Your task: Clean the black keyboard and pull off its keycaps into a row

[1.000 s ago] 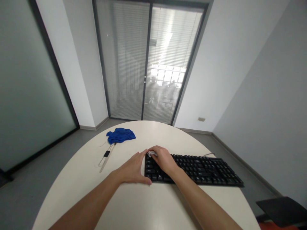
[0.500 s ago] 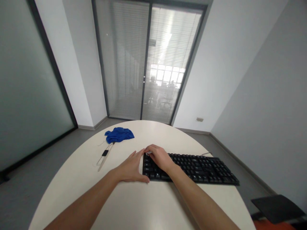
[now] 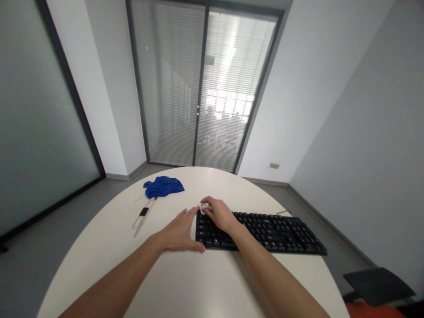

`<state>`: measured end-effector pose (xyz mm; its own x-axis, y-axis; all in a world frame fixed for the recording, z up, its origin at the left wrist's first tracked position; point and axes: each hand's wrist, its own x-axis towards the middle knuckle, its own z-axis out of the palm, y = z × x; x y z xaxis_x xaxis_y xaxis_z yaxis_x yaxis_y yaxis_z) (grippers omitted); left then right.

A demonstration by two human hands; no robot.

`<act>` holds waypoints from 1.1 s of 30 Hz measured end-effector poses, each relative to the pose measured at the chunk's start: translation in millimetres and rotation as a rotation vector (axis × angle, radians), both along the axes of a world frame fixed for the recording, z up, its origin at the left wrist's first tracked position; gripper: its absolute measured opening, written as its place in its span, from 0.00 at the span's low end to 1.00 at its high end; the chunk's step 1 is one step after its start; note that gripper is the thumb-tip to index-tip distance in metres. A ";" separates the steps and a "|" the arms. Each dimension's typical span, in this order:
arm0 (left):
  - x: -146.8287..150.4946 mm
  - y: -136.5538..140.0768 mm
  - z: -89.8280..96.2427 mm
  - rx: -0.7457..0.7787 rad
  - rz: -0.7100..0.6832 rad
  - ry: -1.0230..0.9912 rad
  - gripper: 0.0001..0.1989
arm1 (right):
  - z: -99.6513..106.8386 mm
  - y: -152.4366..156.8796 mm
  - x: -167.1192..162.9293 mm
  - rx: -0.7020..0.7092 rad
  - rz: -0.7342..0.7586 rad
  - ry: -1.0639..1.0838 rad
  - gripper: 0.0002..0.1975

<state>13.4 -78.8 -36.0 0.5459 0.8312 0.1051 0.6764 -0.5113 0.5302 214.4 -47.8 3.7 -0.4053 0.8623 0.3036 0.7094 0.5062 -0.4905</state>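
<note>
A black keyboard (image 3: 274,229) lies across the pale table. My left hand (image 3: 181,232) grips its left end from the side, the thumb at the front corner and the fingertips by the rear corner. Over the keyboard's rear left corner, my right hand (image 3: 221,215) pinches a small crumpled white wad (image 3: 205,206), whose material I cannot make out. The wad is at the top row of keys; contact with them is hard to see. My right wrist and forearm hide some of the left-hand keys.
On the round table (image 3: 185,282), a crumpled blue cloth (image 3: 163,187) lies at the back left. Nearer are a thin pale stick (image 3: 145,221) and a thin wire loop with a black clip (image 3: 144,211). A chair (image 3: 377,285) stands at the lower right.
My right hand has shifted slightly up toward the keyboard's rear edge, and more of the white wad shows between its fingers. My left hand keeps its place on the keyboard.
</note>
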 end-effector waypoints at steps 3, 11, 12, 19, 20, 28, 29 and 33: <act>-0.2 0.2 -0.2 0.013 -0.011 -0.011 0.65 | 3.4 2.6 -1.5 -0.027 -0.041 0.112 0.13; 1.6 -1.7 3.8 0.039 -0.032 -0.026 0.62 | 4.8 -0.6 -10.5 0.021 0.029 -0.106 0.08; 1.8 -1.9 4.3 0.036 -0.034 -0.024 0.61 | 5.7 -1.3 -11.0 0.023 0.035 -0.139 0.09; 0.1 0.1 -1.1 0.038 -0.046 -0.024 0.61 | 12.4 -8.3 -8.0 0.018 0.117 -0.248 0.10; -0.3 0.8 -2.8 0.033 -0.039 -0.020 0.61 | 12.1 -10.2 -7.5 0.041 0.134 -0.252 0.10; 0.7 1.5 -2.4 0.021 -0.014 0.011 0.62 | 4.9 -33.2 -1.8 0.108 0.211 -0.194 0.17; 1.0 1.2 -1.2 0.021 -0.018 0.017 0.62 | 4.5 -36.8 -0.9 0.106 0.233 -0.188 0.17; 2.1 0.5 1.2 0.021 -0.028 0.044 0.62 | 3.5 -50.9 1.1 0.117 0.288 -0.165 0.18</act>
<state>15.5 -78.3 -34.8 0.5734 0.8134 0.0977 0.6842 -0.5411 0.4889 215.5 -98.7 7.1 -0.6784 0.6690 0.3037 0.5943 0.7427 -0.3084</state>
